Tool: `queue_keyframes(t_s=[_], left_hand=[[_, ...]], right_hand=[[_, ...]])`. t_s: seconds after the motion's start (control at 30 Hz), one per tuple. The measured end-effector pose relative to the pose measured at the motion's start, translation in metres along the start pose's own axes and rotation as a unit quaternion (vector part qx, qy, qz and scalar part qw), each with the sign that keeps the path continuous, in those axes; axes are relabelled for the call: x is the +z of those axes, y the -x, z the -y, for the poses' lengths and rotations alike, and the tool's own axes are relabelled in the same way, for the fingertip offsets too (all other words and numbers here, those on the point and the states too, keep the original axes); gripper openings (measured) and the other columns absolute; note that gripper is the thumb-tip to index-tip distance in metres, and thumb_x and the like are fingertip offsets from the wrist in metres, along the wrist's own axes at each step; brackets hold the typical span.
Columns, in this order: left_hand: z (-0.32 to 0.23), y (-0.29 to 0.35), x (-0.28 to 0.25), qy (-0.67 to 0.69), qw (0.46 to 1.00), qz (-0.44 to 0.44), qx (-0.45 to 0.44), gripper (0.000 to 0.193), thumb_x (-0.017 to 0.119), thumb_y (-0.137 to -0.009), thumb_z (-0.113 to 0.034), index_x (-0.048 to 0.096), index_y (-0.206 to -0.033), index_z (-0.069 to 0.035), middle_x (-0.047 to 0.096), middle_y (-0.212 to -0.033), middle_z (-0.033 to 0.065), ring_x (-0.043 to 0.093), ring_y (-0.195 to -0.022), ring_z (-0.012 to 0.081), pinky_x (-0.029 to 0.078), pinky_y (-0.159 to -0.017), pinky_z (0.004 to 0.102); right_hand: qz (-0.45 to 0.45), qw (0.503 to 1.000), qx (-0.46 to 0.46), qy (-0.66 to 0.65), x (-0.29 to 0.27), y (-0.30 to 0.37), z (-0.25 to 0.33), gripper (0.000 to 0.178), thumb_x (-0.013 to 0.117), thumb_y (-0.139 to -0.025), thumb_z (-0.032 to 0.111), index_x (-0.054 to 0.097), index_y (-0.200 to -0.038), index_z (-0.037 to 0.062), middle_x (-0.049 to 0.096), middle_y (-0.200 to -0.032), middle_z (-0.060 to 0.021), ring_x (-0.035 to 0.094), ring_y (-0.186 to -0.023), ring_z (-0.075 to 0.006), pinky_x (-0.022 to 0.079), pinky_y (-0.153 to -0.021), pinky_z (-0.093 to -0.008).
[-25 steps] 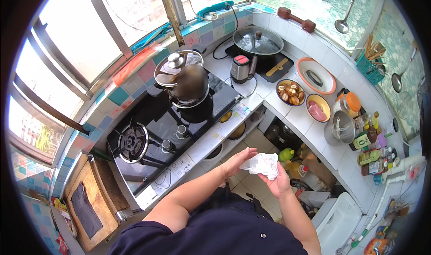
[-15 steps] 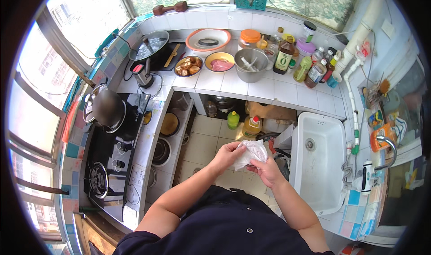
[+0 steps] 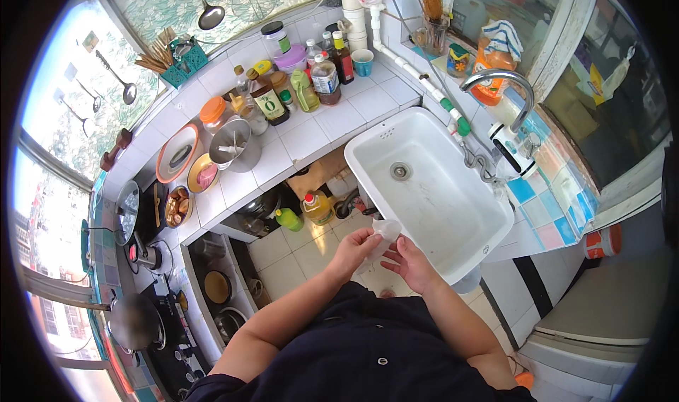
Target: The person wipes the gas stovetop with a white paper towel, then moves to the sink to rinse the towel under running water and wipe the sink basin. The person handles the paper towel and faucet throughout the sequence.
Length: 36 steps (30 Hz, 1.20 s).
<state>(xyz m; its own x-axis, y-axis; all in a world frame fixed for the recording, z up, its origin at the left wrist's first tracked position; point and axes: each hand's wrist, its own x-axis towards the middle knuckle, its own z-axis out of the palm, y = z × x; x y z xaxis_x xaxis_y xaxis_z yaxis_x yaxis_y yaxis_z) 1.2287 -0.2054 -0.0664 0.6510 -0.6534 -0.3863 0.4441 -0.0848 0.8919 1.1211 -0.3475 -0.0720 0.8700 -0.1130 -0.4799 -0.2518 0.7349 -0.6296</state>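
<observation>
A thin, crumpled white tissue [image 3: 386,229] is pinched in my left hand [image 3: 351,253], thumb against fingers, and it hangs down between my two hands. My right hand [image 3: 412,265] is beside it with fingers apart; its thumb tip is at the tissue's edge, and whether they touch I cannot tell. Both hands are above the floor, just left of the white sink [image 3: 453,218].
A tap [image 3: 527,94] arches over the sink's right side. Along the tiled counter stand several bottles [image 3: 269,101], a metal pot [image 3: 244,154] and bowls of food [image 3: 203,174]. An oil jug [image 3: 318,207] and a green bottle [image 3: 288,219] are on the floor. The stove [image 3: 170,342] is lower left.
My view has turned right, toward the sink. Both hands held the bunched tissue before; now my right fingers have spread away from it, and the tissue hangs longer and narrower from my left hand.
</observation>
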Motion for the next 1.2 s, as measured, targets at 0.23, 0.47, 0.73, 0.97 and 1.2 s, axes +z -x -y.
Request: queue_keyframes(t_s=[0.23,0.47,0.73,0.97,1.2], left_hand=[[-0.022,-0.053,-0.036,0.155,0.985,0.033,-0.072,0.015,0.058,-0.094,-0.024,0.064,-0.098,-0.011,0.064,-0.087,-0.0025,0.057,-0.078,0.0087,0.045,-0.067,0.0255],[-0.044,-0.096,-0.071,0.206,0.977,-0.017,-0.053,0.015,0.057,-0.095,-0.021,0.064,-0.099,-0.008,0.063,-0.087,-0.0024,0.056,-0.076,0.0059,0.045,-0.066,0.0217],[-0.028,-0.144,-0.071,0.113,0.982,0.08,-0.125,0.012,0.061,-0.093,-0.023,0.062,-0.098,-0.012,0.062,-0.087,-0.0037,0.056,-0.078,0.0071,0.045,-0.069,0.0233],[-0.022,-0.187,-0.057,0.05,0.992,0.003,-0.115,0.008,0.059,-0.094,-0.021,0.062,-0.098,-0.014,0.062,-0.09,-0.0045,0.057,-0.081,0.0065,0.044,-0.069,0.0226],[-0.017,-0.284,-0.084,-0.351,0.928,0.001,0.121,0.017,0.058,-0.091,-0.013,0.061,-0.106,-0.007,0.064,-0.103,0.0009,0.06,-0.096,0.0167,0.049,-0.08,0.0337]], right_hand=[[-0.093,0.991,-0.077,-0.059,0.014,-0.054,-0.002,0.04,0.064,-0.088,0.013,0.048,-0.125,0.0058,0.057,-0.116,-0.0056,0.055,-0.108,-0.0196,0.045,-0.093,-0.0376],[-0.264,0.947,-0.122,-0.138,0.043,-0.115,-0.027,0.034,0.061,-0.092,0.019,0.049,-0.121,0.0041,0.058,-0.111,-0.0061,0.056,-0.103,-0.0171,0.047,-0.087,-0.0338],[-0.241,0.964,-0.094,-0.064,0.047,-0.147,0.003,0.031,0.061,-0.093,0.021,0.053,-0.117,0.0035,0.061,-0.102,-0.0048,0.058,-0.09,-0.0132,0.047,-0.078,-0.028],[-0.302,0.942,-0.103,-0.099,0.006,-0.183,0.016,0.02,0.059,-0.094,0.019,0.06,-0.106,0.002,0.063,-0.092,-0.0033,0.057,-0.081,-0.0109,0.047,-0.07,-0.0272],[-0.4,0.908,-0.125,-0.007,-0.052,-0.221,0.035,0.021,0.059,-0.094,0.019,0.059,-0.106,0.0018,0.06,-0.089,0.0005,0.051,-0.072,-0.0067,0.042,-0.064,-0.0234]])
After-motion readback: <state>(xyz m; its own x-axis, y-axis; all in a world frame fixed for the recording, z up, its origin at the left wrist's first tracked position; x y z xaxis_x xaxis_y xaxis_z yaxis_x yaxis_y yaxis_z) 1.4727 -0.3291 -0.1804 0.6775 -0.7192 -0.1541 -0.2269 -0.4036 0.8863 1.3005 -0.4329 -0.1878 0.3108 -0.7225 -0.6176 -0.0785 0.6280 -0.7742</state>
